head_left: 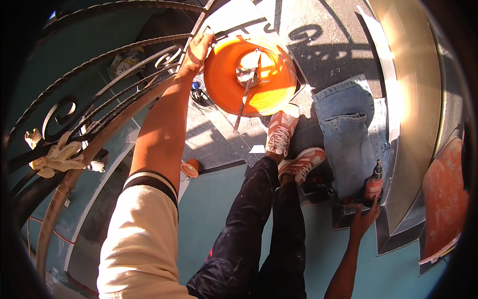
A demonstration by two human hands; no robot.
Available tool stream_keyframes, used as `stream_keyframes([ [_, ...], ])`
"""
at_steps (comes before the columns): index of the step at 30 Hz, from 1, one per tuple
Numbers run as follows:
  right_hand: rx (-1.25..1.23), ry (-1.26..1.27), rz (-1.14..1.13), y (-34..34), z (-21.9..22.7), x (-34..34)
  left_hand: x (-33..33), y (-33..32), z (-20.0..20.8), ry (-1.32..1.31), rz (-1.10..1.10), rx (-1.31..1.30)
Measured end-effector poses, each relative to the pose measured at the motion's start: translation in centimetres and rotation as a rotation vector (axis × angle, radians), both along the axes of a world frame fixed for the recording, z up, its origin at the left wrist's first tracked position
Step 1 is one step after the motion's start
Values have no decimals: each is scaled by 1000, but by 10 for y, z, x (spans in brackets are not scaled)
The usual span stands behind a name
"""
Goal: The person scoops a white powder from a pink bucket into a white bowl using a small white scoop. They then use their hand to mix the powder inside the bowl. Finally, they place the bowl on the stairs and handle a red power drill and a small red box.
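My left hand (pixel 198 49) is closed around an upright bar of the metal railing (pixel 191 35), beside the rim of an orange bucket (pixel 219 84). A stick-like tool (pixel 242 107) with a pale, crusted lump leans in the bucket and sticks out over its near rim. At the lower right my right hand (pixel 366 218) has its fingers at the near end of a red and black power drill (pixel 373 187), whose chuck points away from me. The drill's handle is mostly hidden. Folded blue jeans (pixel 343 129) lie just beyond the drill.
Twisted bars and scrolls of the railing fill the left, with a pale flower ornament (pixel 57 157). A small terracotta pot (pixel 189 168) and a coiled cable (pixel 201 99) lie near the bucket. A curved beige wall edge (pixel 413 99) and a reddish board (pixel 443 199) stand right.
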State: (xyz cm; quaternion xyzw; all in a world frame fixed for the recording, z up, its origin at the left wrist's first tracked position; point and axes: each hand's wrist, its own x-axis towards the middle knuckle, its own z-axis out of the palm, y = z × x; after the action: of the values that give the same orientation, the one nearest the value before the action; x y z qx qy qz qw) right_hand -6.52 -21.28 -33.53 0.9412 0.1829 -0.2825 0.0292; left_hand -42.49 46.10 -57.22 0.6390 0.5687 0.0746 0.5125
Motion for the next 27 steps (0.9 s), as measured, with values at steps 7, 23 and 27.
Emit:
stream_keyframes([
  [7,-34,44,-30,5,3,6,-27,-24,10,-162,306,-63],
  [23,25,129,131,-18,14,31,-242,-69,135,399,316,104],
  [27,32,48,190,-26,39,45,-282,-112,203,554,465,47],
])
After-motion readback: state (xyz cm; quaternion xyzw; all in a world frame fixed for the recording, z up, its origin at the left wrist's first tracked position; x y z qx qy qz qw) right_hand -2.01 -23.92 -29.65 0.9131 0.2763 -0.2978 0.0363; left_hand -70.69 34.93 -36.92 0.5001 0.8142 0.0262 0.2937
